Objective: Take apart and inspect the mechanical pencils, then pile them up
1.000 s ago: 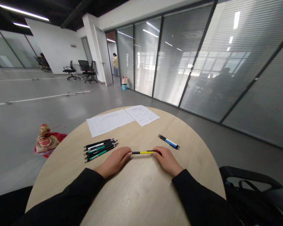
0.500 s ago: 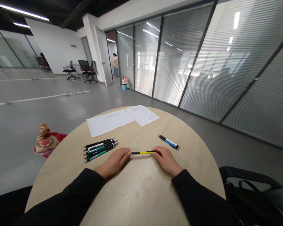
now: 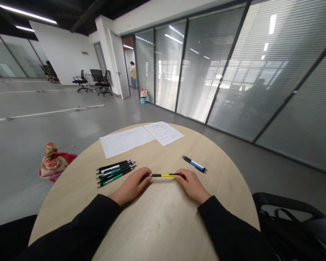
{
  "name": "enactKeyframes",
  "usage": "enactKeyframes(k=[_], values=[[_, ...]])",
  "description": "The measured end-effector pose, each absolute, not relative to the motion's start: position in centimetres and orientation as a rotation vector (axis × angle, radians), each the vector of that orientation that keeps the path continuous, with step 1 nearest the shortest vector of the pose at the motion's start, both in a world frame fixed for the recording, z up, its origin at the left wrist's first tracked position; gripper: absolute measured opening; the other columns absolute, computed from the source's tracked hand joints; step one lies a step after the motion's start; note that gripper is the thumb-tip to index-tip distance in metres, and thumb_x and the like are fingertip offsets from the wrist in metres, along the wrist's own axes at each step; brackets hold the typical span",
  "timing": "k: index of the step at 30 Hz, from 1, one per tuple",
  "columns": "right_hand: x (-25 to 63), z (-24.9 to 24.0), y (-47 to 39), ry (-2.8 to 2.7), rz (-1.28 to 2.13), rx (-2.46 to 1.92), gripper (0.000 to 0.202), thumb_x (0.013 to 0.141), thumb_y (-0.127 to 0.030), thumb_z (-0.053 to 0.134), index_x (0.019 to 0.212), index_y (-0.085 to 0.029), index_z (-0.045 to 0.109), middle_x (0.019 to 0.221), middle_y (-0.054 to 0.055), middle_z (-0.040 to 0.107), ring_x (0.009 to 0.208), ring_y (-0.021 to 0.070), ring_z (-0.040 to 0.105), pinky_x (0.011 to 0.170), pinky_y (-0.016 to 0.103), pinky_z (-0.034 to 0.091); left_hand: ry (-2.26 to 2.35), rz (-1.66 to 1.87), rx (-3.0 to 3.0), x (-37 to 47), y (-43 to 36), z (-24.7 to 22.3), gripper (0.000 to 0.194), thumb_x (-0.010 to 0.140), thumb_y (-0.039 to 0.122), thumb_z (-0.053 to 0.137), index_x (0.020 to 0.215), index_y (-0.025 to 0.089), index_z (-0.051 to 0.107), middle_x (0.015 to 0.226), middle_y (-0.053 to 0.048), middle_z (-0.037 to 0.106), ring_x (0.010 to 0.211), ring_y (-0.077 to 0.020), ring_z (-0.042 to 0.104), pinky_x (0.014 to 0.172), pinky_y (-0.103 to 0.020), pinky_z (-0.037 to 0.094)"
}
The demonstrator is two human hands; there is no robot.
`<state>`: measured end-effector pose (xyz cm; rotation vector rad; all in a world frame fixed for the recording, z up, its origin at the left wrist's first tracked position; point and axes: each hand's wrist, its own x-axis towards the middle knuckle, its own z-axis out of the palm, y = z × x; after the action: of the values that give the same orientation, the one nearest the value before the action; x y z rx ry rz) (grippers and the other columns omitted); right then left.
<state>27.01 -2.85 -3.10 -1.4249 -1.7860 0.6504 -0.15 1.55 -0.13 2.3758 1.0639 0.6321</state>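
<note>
A yellow and black pen (image 3: pixel 165 175) lies level between my two hands, just above or on the round wooden table (image 3: pixel 163 224). Its black tip end is pinched by my left hand (image 3: pixel 136 184), and my right hand (image 3: pixel 192 185) grips the clip end. Left of my left hand several pens (image 3: pixel 115 173) with black, white and green barrels lie side by side. Beyond my right hand, two pens (image 3: pixel 195 164), one with white and one with blue, lie together at a slant.
Two printed paper sheets (image 3: pixel 127 140) lie at the table's far side. A red and tan bag (image 3: pixel 54 163) is on the floor at left, and a black chair (image 3: pixel 290 217) stands at right. A distant person (image 3: pixel 133 74) stands in the doorway.
The fingers of my left hand have shifted slightly up at the pen's tip end, and that end is a little higher. My right hand has barely moved.
</note>
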Motion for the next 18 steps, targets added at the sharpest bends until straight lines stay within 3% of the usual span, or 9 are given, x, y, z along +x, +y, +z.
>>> enactKeyframes(k=[12,18], values=[[27.13,-3.34,-2.64,-1.888,0.612,-1.397,0.019,0.091,-0.016,0.058,0.098,-0.02,0.074,0.094,0.006,0.073,0.091,0.0205,0.064,0.083,0.031,0.046,1.056,0.565,2.384,0.01,1.49,0.33,0.036,0.101,0.041,0.04,0.084,0.019,0.062,0.084,-0.005,0.066,0.076,-0.0199,0.059,0.073,-0.031,0.044],[27.12,-3.33,-2.7,-1.862,0.593,-1.406,0.017,0.092,-0.016,0.056,0.095,-0.019,0.072,0.094,0.006,0.072,0.089,0.0203,0.064,0.082,0.031,0.046,1.108,0.603,2.356,0.1,1.45,0.2,0.023,0.097,0.039,0.048,0.096,0.019,0.059,0.089,-0.004,0.065,0.077,-0.0198,0.058,0.071,-0.031,0.044]])
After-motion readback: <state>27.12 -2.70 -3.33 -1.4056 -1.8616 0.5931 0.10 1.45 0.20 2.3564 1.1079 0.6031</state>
